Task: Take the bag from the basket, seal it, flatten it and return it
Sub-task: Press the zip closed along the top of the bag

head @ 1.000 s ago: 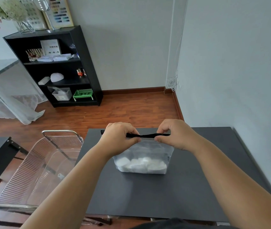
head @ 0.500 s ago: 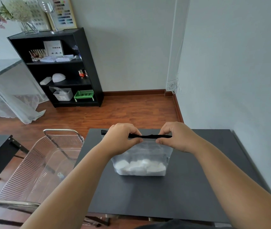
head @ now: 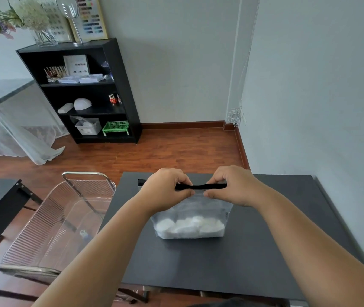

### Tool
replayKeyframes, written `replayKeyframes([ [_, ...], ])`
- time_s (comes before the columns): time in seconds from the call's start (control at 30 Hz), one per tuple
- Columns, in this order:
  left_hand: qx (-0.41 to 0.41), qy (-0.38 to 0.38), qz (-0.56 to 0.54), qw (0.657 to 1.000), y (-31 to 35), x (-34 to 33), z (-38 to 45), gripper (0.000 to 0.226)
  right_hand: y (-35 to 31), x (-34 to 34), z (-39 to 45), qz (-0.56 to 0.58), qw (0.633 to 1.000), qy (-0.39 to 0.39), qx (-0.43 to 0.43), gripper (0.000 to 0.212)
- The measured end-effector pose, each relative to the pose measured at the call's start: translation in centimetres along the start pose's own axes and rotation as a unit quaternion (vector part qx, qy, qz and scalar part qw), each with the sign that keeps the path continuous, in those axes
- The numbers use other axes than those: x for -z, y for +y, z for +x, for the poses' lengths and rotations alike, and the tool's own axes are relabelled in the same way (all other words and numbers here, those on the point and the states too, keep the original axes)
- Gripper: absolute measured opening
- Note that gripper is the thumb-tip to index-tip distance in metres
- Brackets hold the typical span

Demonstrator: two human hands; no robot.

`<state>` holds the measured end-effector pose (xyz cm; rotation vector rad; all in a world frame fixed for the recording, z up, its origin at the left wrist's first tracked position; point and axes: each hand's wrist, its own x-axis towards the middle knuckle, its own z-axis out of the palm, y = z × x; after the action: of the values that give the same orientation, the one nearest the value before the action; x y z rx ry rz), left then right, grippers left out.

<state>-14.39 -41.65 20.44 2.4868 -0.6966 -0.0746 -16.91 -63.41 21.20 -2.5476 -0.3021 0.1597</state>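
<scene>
Head view: the bag [head: 191,218] stands upright on the dark bench [head: 265,251], right of the clear basket [head: 50,220]. The left hand [head: 165,191] and right hand [head: 235,187] each pinch its black seal strip [head: 201,186]. Likely trouble: trapped air or a skipped stretch would leave it unsealed, and uneven pulling could tip it. The strip runs left-right; the mouth points up.

Both forearms are bare from the near edge of the view up to the wrists, with no sleeve showing. The left hand [head: 165,191] and the right hand [head: 234,187] are bare too. A sliver of dark clothing [head: 232,303] shows at the near edge.
</scene>
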Motion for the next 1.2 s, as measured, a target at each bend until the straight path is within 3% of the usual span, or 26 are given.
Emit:
replayKeyframes([
  [0.13, -0.002, 0.010, -0.004, 1.000, 0.3, -0.4, 0.0, 0.003, -0.5, -0.3, 0.6, -0.041, 0.999, 0.028, 0.019, 0.003],
  [0.27, -0.011, 0.014, 0.003, 1.000, 0.1, 0.0, 0.1, 0.007, -0.3, -0.4, 0.5, -0.038, 0.998, 0.038, 0.030, 0.010],
  [0.4, 0.031, 0.023, 0.041, 0.998, -1.7, 1.4, -0.5, 0.008, 0.8, -0.2, 0.1, -0.007, 0.997, 0.072, 0.005, 0.012],
  [0.7, 0.049, 0.015, -0.001, 0.999, -2.8, 0.8, -1.2, 0.007, 0.4, 0.2, 1.0, -0.021, 0.999, -0.032, -0.035, 0.005],
  [0.87, 0.059, 0.004, -0.042, 0.997, -3.3, 0.9, -1.4, 0.006, 0.4, 0.1, 1.3, -0.003, 0.999, -0.035, -0.034, 0.003],
  [1.2, 0.056, -0.008, -0.019, 0.998, -3.7, 1.1, -1.0, 0.006, 0.5, 0.3, 1.8, -0.036, 0.998, -0.046, -0.029, 0.008],
])
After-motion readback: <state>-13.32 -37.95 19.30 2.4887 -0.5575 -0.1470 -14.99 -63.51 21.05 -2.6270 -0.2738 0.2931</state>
